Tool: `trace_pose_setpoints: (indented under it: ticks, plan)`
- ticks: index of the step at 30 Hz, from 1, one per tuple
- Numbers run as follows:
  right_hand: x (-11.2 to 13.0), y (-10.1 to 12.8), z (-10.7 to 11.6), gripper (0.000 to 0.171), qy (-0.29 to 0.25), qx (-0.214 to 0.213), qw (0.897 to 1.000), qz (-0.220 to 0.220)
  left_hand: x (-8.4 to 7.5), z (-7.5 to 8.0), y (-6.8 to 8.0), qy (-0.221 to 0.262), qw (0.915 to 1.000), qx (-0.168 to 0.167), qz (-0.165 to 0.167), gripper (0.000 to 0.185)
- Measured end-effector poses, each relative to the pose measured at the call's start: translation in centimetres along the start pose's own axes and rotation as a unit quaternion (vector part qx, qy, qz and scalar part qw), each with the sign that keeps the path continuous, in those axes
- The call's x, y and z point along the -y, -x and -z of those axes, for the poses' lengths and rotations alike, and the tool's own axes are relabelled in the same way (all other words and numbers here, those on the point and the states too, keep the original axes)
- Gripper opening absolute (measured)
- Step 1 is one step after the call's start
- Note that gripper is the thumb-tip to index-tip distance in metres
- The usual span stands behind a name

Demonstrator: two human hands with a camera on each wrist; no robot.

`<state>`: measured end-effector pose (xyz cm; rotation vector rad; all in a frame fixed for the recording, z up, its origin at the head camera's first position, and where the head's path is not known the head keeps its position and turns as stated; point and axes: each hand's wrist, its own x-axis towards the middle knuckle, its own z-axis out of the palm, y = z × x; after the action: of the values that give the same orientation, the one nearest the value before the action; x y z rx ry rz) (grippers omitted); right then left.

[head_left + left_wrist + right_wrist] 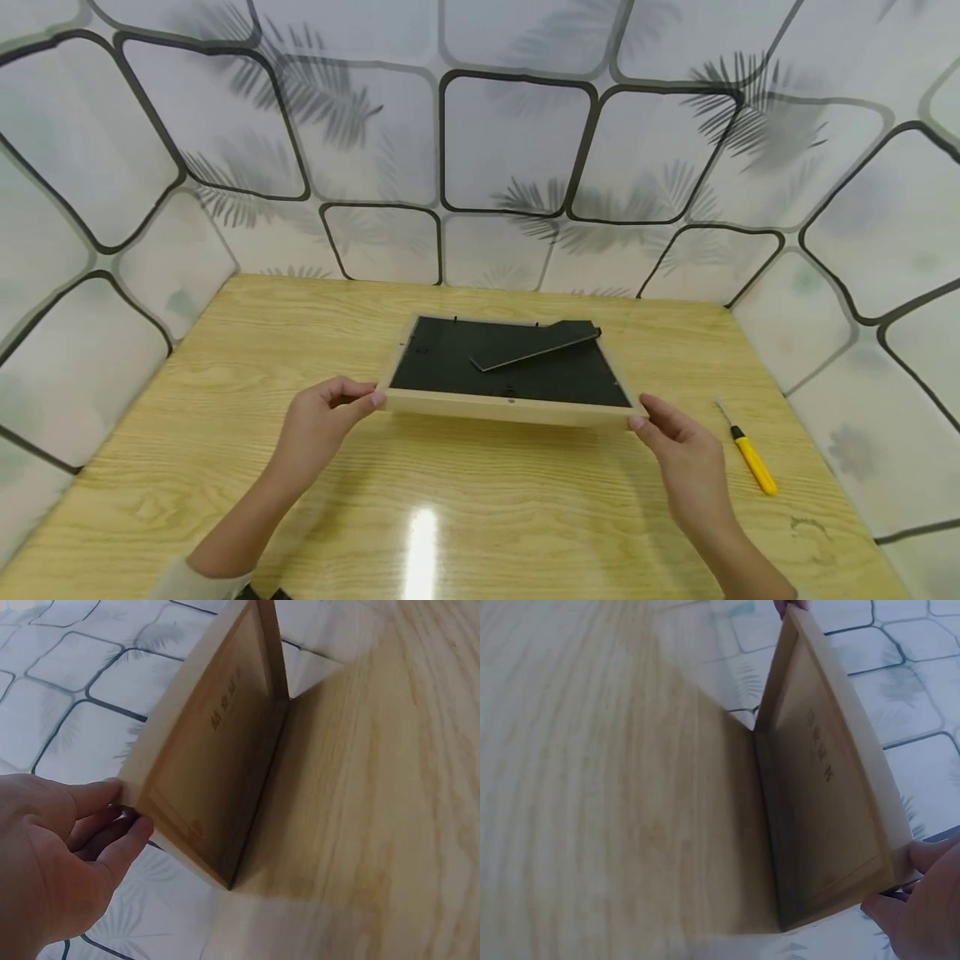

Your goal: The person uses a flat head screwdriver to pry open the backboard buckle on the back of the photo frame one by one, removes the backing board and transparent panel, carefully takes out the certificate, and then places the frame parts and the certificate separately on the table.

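A picture frame (450,403) with a pale wooden border is tilted, its near edge raised off the table and its far edge resting on it. Its black backing (442,358) faces up, with a black stand leg (540,346) lying slantwise across it. My left hand (318,429) pinches the near left corner between thumb and fingers. At the near right corner, my right hand (690,458) pinches the frame likewise. From beneath, the left wrist view shows the frame's front with a sheet (217,750) bearing printed characters; the right wrist view shows it too.
A yellow-handled screwdriver (753,462) lies on the wood-grain table (487,508), to the right of my right hand. Patterned cloth-like walls (517,142) stand along the table's back and both sides.
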<state>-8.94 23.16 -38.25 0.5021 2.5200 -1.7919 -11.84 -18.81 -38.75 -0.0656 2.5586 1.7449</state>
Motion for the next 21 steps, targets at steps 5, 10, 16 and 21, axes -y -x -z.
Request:
trace_pose_setpoints:
  ticks: [5,10,16,21]
  plan:
    - [-1.2,-0.4,-0.3,0.060,-0.005,0.021,1.000,-0.003,1.0,-0.2,-0.2,0.003,0.9994,0.022,0.027,0.036]
    - [-2.3,-0.8,-0.7,0.059,-0.017,0.031,0.999,-0.005,2.0,-0.7,-0.6,0.003,0.9990,0.029,0.032,0.027]
    - [-3.4,-1.2,-1.0,0.059,-0.020,0.038,0.999,-0.026,3.0,-1.5,-1.1,-0.022,0.9982,0.045,0.033,0.019]
    - [-4.3,-1.4,-1.3,0.060,-0.018,0.049,0.998,-0.030,3.8,-2.0,-1.2,-0.037,0.9981,0.044,0.023,0.016]
